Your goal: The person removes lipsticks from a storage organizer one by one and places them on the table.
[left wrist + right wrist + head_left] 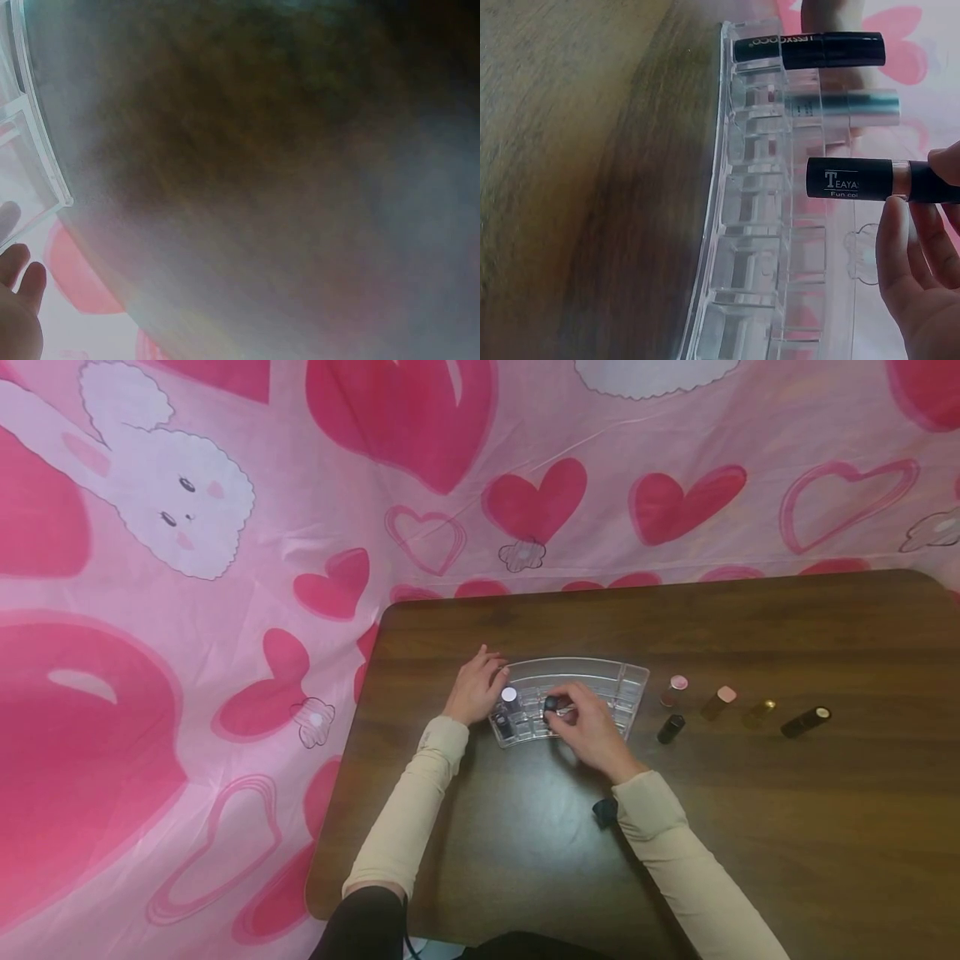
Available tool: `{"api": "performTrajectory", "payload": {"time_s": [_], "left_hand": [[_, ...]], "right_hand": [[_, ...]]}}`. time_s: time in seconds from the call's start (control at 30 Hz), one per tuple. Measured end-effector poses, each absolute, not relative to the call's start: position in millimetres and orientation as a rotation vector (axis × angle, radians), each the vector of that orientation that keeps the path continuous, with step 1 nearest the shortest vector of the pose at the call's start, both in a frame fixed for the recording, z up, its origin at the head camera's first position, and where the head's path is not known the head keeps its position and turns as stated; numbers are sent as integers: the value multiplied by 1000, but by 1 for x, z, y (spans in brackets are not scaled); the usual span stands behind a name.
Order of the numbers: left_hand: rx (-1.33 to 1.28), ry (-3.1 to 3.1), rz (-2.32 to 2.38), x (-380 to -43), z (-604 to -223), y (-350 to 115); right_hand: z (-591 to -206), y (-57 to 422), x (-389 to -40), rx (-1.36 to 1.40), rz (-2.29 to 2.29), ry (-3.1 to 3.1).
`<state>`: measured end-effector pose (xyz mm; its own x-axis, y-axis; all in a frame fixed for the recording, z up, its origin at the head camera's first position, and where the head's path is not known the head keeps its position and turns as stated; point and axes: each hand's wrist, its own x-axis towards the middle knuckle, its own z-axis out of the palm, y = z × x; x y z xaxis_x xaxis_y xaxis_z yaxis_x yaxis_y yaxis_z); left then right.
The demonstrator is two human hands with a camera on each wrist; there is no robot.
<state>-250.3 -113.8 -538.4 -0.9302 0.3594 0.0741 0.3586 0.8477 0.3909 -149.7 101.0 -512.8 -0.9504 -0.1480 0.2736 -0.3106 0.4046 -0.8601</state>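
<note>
A clear curved lipstick organizer (592, 668) with small compartments sits on the brown table. My right hand (592, 731) pinches a black lipstick tube (851, 178) with a rose-gold band between thumb and fingers, over the organizer's front rows. In the right wrist view its lettered end points toward the compartments. A black lipstick tube (810, 50) and a silvery tube (847, 108) stand in compartments at the organizer's left end. At that same end lies my left hand (476, 687), fingers extended beside the organizer's edge; the left wrist view catches only some fingertips (31, 283) near the corner.
To the organizer's right stand a pink-topped tube (674, 691), a short black tube (671, 728), a brown tube with pink top (718, 702), a gold-topped tube (760, 714) and a longer black tube (806, 722). Pink heart-patterned cloth (450, 552) hangs behind the table (510, 827).
</note>
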Motion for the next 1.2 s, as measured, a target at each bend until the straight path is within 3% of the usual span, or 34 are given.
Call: {"api": "performTrajectory", "payload": {"time_s": [1.2], "left_hand": [[564,2998,656,-249,-537,-113]], "right_hand": [[-506,141,-139,322,1450,-2449]]}}
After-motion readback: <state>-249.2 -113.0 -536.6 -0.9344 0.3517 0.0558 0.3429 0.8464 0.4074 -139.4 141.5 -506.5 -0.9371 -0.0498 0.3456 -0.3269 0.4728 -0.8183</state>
